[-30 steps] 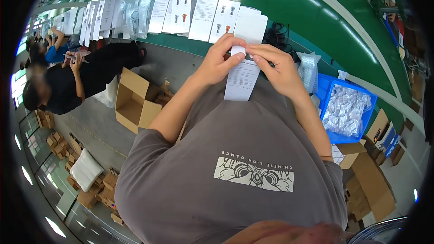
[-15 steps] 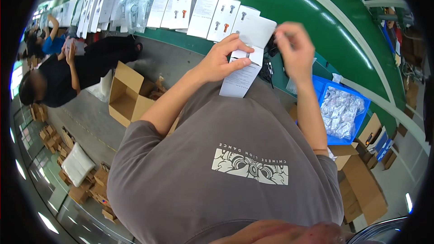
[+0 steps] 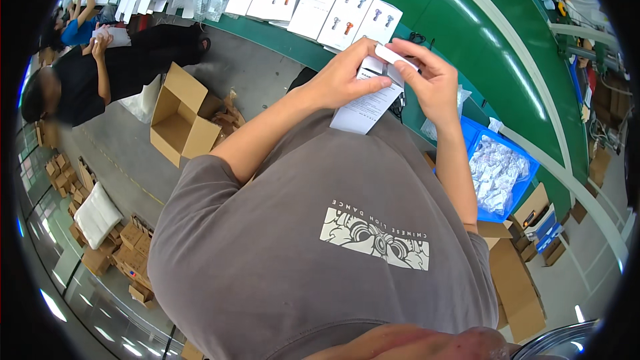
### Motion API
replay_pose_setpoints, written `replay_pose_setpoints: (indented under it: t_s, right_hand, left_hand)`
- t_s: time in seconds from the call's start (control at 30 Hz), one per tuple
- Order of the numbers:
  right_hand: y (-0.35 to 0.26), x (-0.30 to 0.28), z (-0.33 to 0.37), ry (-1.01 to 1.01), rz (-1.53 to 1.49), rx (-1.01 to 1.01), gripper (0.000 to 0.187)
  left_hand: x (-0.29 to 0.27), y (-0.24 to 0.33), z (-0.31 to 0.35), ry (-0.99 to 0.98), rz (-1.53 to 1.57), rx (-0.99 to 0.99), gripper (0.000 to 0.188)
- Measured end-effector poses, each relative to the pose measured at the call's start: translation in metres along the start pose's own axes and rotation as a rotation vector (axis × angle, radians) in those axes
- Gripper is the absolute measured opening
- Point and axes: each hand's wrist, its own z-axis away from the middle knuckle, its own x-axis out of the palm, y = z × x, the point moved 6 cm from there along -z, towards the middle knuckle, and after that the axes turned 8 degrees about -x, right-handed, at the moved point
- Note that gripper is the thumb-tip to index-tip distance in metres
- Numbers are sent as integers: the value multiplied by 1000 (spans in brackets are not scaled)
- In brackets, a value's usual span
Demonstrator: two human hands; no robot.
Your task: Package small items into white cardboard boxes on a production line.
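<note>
One box (image 3: 365, 110), one raised flap (image 3: 398, 59)

Both hands are closed on the same piece. The left hand (image 3: 360, 75) grips the box near its upper end, thumb on the printed face and fingers wrapped round the far side. The right hand (image 3: 428, 79) pinches the flap between thumb and fingers. The box is tilted in front of the shirt (image 3: 287, 180), its lower end close to the cloth; whether they touch, I cannot tell.

The flap looks most at risk. Bent away from its fold, or pulled sideways by the right hand, it could crease or tear at the hinge. Too hard a squeeze from the left could bow the thin walls and leave the mouth out of square, so the flap would catch on an edge. Too light a hold, and the box could slide down the shirt. What is inside is hidden; anything loose could spill if the box tipped further.

Around the hands, a row of boxes (image 3: 317, 3) stands along the counter (image 3: 467, 27), near enough for a careless knuckle to topple the end one. Cables (image 3: 417, 38) lie just beyond and might snag. A swinging right elbow could jog the bin (image 3: 492, 215) of small bags (image 3: 497, 167).
</note>
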Motion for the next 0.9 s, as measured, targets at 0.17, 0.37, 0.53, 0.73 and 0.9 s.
replay_pose_setpoints:
  t_s: [0.17, 0.37, 0.53, 0.73, 0.9]
  right_hand:
    - [-11, 7, 5, -172, 290, -198, 24]
    - [-17, 16, 23, -232, 381, -256, 26]
    - [-19, 27, 26, -266, 439, -233, 28]
    - [-28, 65, -5, -424, 515, -359, 31]
    - [-36, 92, -44, -383, 364, -316, 35]
  left_hand:
    - [2, -12, 3, 3, 48, 18, 69]
    - [4, -11, 10, -62, 7, -29, 79]
    - [0, -7, 31, -98, -45, -154, 86]
    - [-30, -2, 43, -24, -7, -291, 92]
    - [-120, 16, 61, 290, -121, -91, 85]
